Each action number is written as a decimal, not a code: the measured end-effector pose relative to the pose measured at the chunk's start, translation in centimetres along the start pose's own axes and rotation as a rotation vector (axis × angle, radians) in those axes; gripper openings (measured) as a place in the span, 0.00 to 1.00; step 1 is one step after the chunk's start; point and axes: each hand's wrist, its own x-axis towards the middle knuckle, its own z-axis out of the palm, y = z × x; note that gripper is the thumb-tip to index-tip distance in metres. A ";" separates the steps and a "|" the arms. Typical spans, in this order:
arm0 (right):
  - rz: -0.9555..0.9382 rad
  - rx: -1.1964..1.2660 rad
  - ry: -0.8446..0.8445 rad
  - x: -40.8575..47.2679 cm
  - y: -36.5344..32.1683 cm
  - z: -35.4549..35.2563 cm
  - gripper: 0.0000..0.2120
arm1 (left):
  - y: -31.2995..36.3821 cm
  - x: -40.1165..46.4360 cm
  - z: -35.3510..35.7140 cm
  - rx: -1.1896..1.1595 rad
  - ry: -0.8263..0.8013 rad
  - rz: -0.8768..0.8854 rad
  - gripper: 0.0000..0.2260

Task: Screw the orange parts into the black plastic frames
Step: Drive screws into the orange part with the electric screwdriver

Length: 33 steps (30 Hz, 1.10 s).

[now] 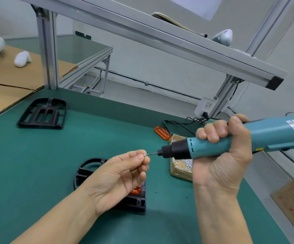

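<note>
Two black frames on the green mat (pixel 37 164). Far left, the spare black frame (pixel 42 113) lies flat, no orange in it that I can see, well apart from the work.

Near centre, the working black frame (pixel 90 166) sits under the left hand (pixel 118 175), an orange part (pixel 136 190) seated in it and mostly covered by the palm. Left hand hovers above it, fingers curled, thumb and forefinger pinching a small silver screw (pixel 144 154) up to the driver bit (pixel 152 153). Screw and bit tip look to be touching.

Right of that, a tray of screws (pixel 181 166), half behind the tool. Beyond it a loose orange part (pixel 162 132) on the mat near the cables.

Right hand (pixel 221 155) wrapped fully round the teal electric screwdriver (pixel 248 138), held about level, pointing left.

Risks, as I judge them: screw seats crooked on the bit and drops when released; trigger pressed early spins it against the fingertips.

Hard to tell: whether the screw has caught on the bit; how many screw holes the orange part has; driver's rear end cut off at the edge.
</note>
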 end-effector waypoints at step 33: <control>-0.059 -0.010 -0.024 -0.5 1.4 0.0 0.07 | -1.8 -0.2 0.8 0.112 0.189 0.283 0.07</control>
